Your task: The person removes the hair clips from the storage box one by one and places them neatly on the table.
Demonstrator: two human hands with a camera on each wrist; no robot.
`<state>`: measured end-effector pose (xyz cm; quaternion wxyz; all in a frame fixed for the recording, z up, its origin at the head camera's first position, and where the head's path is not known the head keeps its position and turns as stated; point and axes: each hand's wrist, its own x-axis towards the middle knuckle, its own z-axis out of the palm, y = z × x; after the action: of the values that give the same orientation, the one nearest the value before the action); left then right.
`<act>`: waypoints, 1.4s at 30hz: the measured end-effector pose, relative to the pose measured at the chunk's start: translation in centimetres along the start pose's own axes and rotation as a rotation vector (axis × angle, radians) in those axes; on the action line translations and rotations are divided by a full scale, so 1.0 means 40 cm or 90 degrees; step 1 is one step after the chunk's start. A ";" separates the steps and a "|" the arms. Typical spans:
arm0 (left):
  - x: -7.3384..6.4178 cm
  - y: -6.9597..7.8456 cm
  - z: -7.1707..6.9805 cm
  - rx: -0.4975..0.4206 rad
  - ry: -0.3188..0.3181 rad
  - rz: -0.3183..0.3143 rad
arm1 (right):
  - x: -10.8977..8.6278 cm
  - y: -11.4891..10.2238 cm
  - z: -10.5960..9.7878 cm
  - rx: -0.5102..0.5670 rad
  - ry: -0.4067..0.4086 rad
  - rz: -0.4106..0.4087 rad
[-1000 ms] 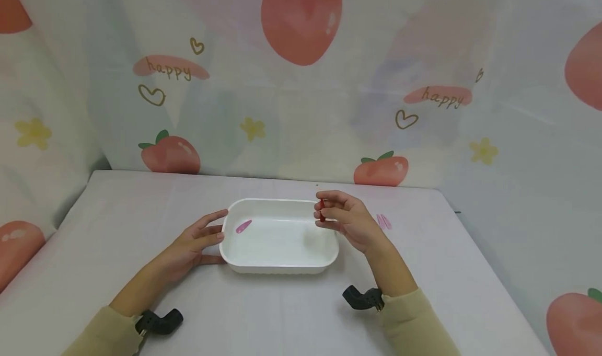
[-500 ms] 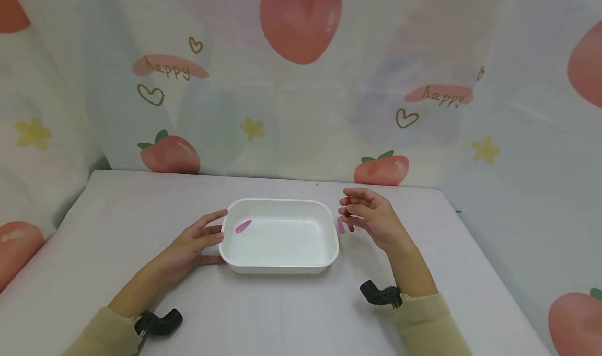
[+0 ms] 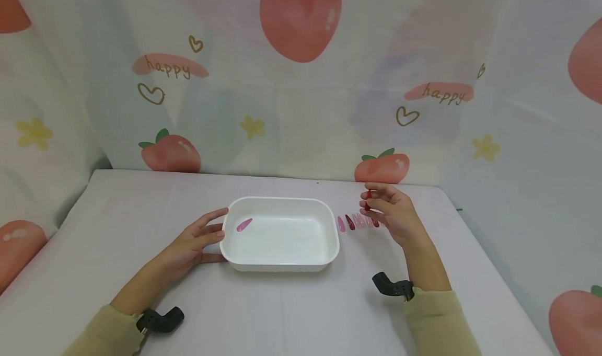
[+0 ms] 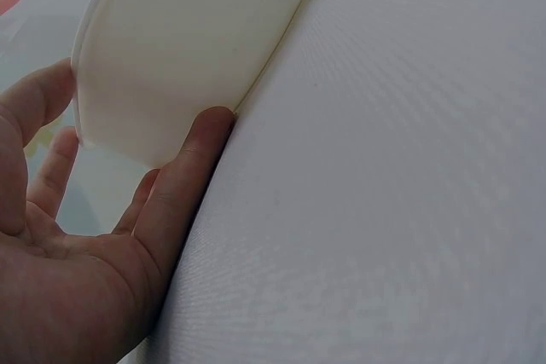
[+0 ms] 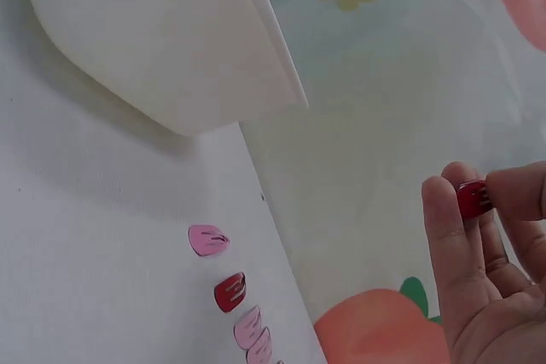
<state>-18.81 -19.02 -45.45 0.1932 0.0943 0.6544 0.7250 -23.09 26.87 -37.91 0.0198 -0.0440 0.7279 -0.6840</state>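
Note:
A white oval-cornered tray (image 3: 282, 243) stands mid-table, with a pink snap hair clip (image 3: 244, 225) lying at its left end. My left hand (image 3: 195, 245) touches the tray's left side, fingers fairly straight against rim and wall. Raised to the right of the tray, my right hand (image 3: 397, 215) pinches a red snap hair clip (image 5: 473, 199) between thumb and fingertips. Below that hand a row of hair clips lies on the cloth: a pink clip (image 5: 208, 239) nearest the tray, then a dark red clip (image 5: 230, 292), then several paler pink ones, partly hidden by the hand.
A white cloth covers the table (image 3: 282, 314). Behind it hangs a printed curtain (image 3: 301, 110) with fruit, hearts and flowers. Each wrist carries a black camera mount (image 3: 392, 285) near the sleeve cuff.
My right hand has moved right, from over the tray's right edge to above the row of clips, still holding the red clip. More of the row shows. The left hand and tray stay put.

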 end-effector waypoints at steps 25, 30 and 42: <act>0.003 -0.003 -0.002 -0.007 -0.004 -0.002 | 0.004 0.056 -0.124 -0.027 0.111 0.070; 0.001 -0.002 0.000 -0.008 -0.004 -0.002 | 0.006 0.077 -0.141 -0.111 0.158 0.090; 0.002 -0.003 0.000 -0.002 -0.007 0.002 | 0.010 0.117 -0.177 -0.305 0.183 0.155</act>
<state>-18.86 -19.00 -45.57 0.1960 0.0992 0.6518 0.7259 -24.28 34.14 -42.11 -0.0126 0.1371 0.8639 -0.4845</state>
